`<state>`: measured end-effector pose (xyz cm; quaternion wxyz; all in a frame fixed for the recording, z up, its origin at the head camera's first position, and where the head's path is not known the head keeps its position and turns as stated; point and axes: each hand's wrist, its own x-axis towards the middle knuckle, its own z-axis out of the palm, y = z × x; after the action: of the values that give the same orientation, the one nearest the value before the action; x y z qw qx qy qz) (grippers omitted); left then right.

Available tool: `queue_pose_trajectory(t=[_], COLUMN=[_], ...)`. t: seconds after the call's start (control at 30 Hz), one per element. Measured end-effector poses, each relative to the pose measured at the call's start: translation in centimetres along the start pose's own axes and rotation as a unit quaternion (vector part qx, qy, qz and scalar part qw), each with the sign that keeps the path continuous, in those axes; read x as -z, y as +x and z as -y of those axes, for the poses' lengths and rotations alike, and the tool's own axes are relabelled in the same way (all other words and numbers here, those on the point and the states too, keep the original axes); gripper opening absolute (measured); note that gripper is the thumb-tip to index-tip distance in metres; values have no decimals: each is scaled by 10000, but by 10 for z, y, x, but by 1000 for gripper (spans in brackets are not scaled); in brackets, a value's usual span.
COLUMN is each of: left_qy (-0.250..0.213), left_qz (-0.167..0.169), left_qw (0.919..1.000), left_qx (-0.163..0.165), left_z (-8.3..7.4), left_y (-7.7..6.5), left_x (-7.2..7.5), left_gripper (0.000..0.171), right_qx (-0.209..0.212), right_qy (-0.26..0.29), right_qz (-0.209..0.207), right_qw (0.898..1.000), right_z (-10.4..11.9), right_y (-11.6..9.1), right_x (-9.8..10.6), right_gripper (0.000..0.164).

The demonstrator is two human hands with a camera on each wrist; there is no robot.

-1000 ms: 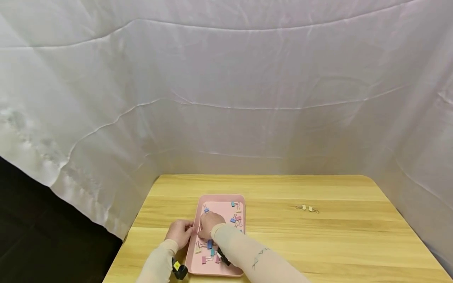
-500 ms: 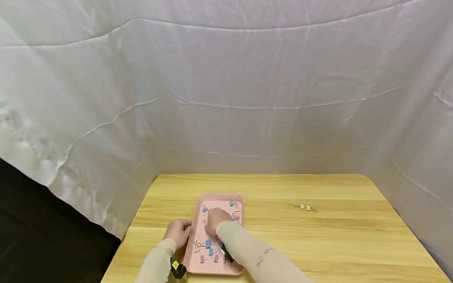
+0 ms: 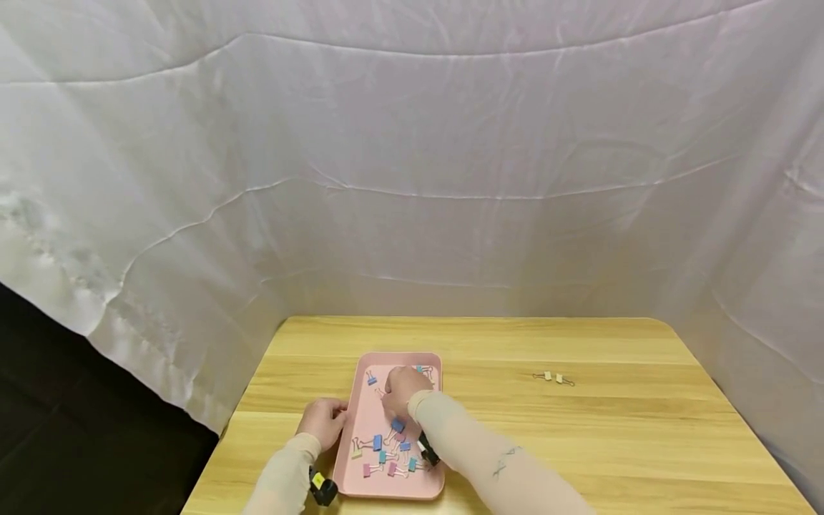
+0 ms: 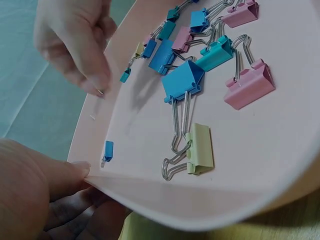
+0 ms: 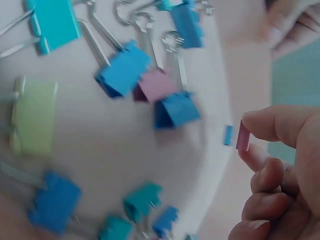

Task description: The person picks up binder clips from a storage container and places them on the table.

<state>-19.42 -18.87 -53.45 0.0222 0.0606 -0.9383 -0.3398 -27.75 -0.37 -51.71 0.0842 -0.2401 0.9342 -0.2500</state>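
A pink tray (image 3: 347, 486) with a raised rim lies on the table, several binder clips spread over its floor. My right hand (image 3: 400, 392) is over the tray's far half. Between thumb and index finger it pinches a small pink binder clip (image 5: 243, 136), best seen in the right wrist view. My left hand (image 3: 324, 420) grips the tray's left rim, thumb on top and fingers underneath in the left wrist view. A blue binder clip (image 4: 109, 151) lies just inside the rim by that thumb. Nearer the middle are a yellow clip (image 4: 201, 149) and a large blue clip (image 4: 183, 81).
Two pale yellow binder clips (image 3: 556, 378) lie end to end on the wooden table (image 3: 618, 436), to the right of the tray. A pale curtain (image 3: 450, 236) hangs behind the table and along its sides. Dark cloth (image 3: 84, 415) shows at lower left.
My right hand has moved right and a little farther away over the tray, uncovering clips in the tray's near half. The left hand stays at the rim.
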Motion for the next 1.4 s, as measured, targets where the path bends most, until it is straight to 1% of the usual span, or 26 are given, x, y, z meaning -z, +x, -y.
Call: queue_pose_trajectory(t=[0.1, 0.13, 0.2, 0.33, 0.5, 0.6, 0.77, 0.8, 0.93, 0.97, 1.1, 1.23, 1.4], left_qy=[-9, -7, 12, 51, 40, 25, -74, -73, -153, -126, -113, -105, -148], left_qz=[30, 47, 63, 74, 47, 55, 90, 83, 56, 48, 51, 63, 82], left_qw=[10000, 10000, 10000, 10000, 10000, 10000, 9999, 9999, 9999, 9999, 9999, 9999, 9999], left_qx=[-7, -20, -9, 29, 41, -9, 14, -15, 36, -20, -6, -41, 7], left_z=[0, 0, 0, 0, -2, -3, -4, -4, -3, -3, -1, 0, 0], left_y=[0, 0, 0, 0, 2, 2, 1, 1, 0, -1, -2, -3, -4], left_x=[0, 0, 0, 1, 2, 0, -5, -6, -8, -7, -6, -5, -6], left_gripper=[17, 16, 16, 17, 18, 17, 15, 15, 16, 16, 17, 16, 16], right_qx=[206, 298, 413, 470, 253, 82, 54, 60, 93, 96, 103, -45, -178], right_qy=[32, 11, 10, 49, 121, 91, 67, 70, 115, 117, 82, 60, -66], right_qz=[-129, -180, -227, -421, -682, -712, -802, -831, -962, -980, -974, -919, -886], right_qw=[9997, 9994, 9989, 9980, 9973, 9974, 9967, 9965, 9953, 9951, 9952, 9957, 9959], right_z=[-7, -11, -21, -48, -90, -118, -159, -166, -188, -192, -206, -217, -231], right_y=[-5, -6, -9, -14, -23, -33, -56, -61, -78, -82, -95, -107, -121], right_x=[20, 26, 40, 68, 94, 104, 117, 118, 122, 122, 119, 117, 118], right_gripper=[11, 11, 15, 17, 16, 15, 15, 16, 14, 14, 13, 13, 13])
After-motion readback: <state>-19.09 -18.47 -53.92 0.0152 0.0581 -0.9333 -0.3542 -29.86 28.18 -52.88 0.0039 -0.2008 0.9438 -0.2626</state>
